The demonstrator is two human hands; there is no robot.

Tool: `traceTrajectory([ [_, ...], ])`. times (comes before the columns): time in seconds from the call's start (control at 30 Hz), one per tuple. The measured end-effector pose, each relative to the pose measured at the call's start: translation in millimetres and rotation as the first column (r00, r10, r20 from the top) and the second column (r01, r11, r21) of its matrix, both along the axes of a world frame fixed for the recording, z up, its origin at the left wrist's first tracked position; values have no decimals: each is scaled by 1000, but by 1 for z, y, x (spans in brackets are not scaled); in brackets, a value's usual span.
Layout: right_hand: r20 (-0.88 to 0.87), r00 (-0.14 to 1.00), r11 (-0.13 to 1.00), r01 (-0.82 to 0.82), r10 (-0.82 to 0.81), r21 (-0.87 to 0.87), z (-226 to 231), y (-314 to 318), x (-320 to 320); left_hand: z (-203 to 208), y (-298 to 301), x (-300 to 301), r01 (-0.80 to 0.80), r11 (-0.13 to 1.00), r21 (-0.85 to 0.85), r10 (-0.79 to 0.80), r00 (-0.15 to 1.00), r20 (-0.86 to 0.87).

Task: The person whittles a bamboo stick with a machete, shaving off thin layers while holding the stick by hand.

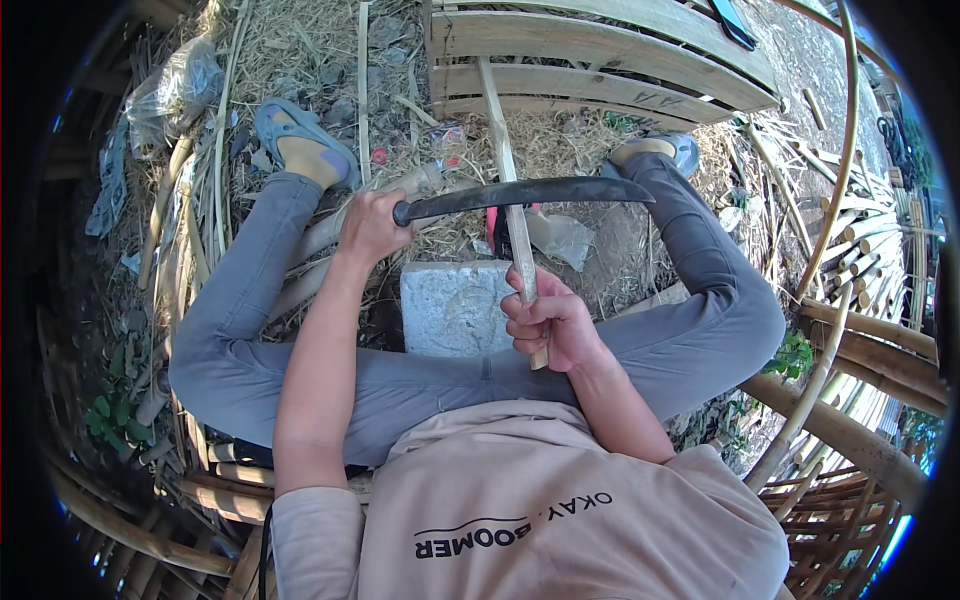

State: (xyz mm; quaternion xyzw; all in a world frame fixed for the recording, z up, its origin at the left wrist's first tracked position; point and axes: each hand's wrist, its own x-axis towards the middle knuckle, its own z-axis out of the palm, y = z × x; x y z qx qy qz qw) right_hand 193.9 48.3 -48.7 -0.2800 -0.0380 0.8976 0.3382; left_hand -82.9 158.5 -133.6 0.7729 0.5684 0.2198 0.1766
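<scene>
My left hand (375, 228) is wrapped round the handle of a machete (560, 190), whose dark, curved blade stretches across to the right. The blade passes over a pale bamboo strip (520, 245); whether its edge bites into it I cannot tell. Closed about the strip's near end is my right hand (555, 320), just below the blade. From there the strip slants away to a slatted wooden crate (600, 82), its far end against the crate's near side. Between my legs, under the hands, sits a pale stone block (450, 300).
My sandalled feet rest on straw-strewn ground either side. A clear plastic bag (180, 90) lies at far left, a plastic scrap (565, 240) beyond the block. Cut bamboo poles (860, 245) are stacked at right, and a thick bamboo rail (840, 430) runs near my right knee.
</scene>
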Motion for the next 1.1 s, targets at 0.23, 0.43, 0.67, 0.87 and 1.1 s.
traceTrajectory([
  [0.23, 55, 998, 999, -17, 14, 46, 3, -1, 1, -12, -1, -2, -92, 996, 11, 92, 994, -52],
  [0.43, -42, 999, 1000, 25, -24, 10, -1, 4, 5, -5, -5, 4, 55, 998, 28, -57, 997, 45],
  [0.67, -81, 997, 999, 14, -11, 36, -7, 1, 8, -15, -3, 6, 53, 997, -49, -53, 999, 8],
  [0.87, -118, 993, 1000, 18, -15, 24, -5, 1, 8, -11, -6, 5, 22, 998, -59, -23, 1000, -12],
  [1.1, -78, 997, 999, 29, -26, 38, -5, 1, 7, -13, -5, 2, 8, 1000, 5, -8, 998, -66],
])
